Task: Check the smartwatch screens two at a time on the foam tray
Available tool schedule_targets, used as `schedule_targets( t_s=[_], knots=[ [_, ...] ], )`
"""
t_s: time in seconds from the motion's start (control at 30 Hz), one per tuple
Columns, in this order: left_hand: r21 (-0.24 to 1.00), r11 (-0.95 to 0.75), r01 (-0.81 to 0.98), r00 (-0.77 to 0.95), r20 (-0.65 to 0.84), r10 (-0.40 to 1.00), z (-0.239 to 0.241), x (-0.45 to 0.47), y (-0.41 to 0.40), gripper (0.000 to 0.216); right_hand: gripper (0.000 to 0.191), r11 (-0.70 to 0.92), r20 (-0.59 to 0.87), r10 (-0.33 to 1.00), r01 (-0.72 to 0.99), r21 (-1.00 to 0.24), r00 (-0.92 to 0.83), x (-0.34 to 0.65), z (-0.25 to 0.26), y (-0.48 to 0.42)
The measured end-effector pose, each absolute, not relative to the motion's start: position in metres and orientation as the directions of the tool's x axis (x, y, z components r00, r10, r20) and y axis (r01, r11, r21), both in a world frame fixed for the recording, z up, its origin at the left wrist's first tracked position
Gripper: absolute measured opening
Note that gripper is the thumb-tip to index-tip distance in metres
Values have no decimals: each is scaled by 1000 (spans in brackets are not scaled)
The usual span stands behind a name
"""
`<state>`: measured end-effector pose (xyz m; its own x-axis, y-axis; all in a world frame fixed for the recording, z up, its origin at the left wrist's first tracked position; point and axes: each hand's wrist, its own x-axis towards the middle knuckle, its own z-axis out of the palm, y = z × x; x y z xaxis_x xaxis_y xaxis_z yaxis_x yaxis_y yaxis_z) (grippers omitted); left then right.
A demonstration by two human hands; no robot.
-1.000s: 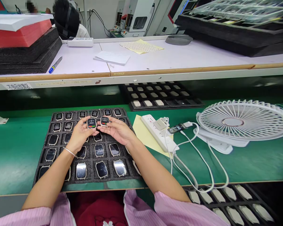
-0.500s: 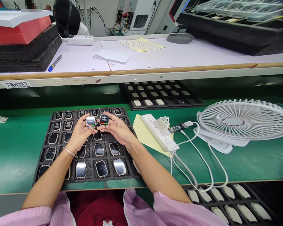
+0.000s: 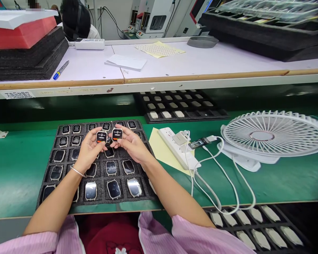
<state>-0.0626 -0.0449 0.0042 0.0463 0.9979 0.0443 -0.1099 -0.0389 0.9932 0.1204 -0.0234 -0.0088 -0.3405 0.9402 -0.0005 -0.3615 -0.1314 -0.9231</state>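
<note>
In my left hand (image 3: pixel 89 148) is a smartwatch case (image 3: pixel 101 137) without a strap, gripped by its edges, its lit screen facing me. My right hand (image 3: pixel 129 143) grips a second smartwatch (image 3: pixel 117 134) close beside it, also lit, with the thumb at the lower edge of its screen. Both are held above a black foam tray (image 3: pixel 100 192) whose pockets hold several more watch cases. Those in the far rows show text on their screens; the nearer ones, such as this watch (image 3: pixel 113 189), look dark or reflective. My forearms cover some pockets.
Right of the tray, a white power strip (image 3: pixel 178 148) with plugs and cables lies on yellow paper (image 3: pixel 155 141). A white fan (image 3: pixel 272 135) stands farther right. More trays sit under the shelf (image 3: pixel 185 114) and below the table edge (image 3: pixel 259 229). Foam stacks (image 3: pixel 26 58) rest on the shelf.
The left watch's screen has gone from a bright glare to dark with text and a coloured bar. My right thumb has shifted up onto the right watch's lower edge.
</note>
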Motion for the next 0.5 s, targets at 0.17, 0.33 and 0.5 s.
schedule_targets(
  t_s=[0.17,0.33,0.5],
  knots=[
    [993,-36,-116,51,43,998,6,-63,-45,56,57,-140,-6,936,-358,-923,-352,120,-7,-24],
    [993,-27,-119,66,35,997,7,-62,-47,53,53,-181,-41,936,-378,-908,-350,121,-3,-23],
    [992,-12,-125,77,22,997,6,-62,-48,48,43,-180,-51,941,-367,-913,-335,121,-4,-22]
  ],
)
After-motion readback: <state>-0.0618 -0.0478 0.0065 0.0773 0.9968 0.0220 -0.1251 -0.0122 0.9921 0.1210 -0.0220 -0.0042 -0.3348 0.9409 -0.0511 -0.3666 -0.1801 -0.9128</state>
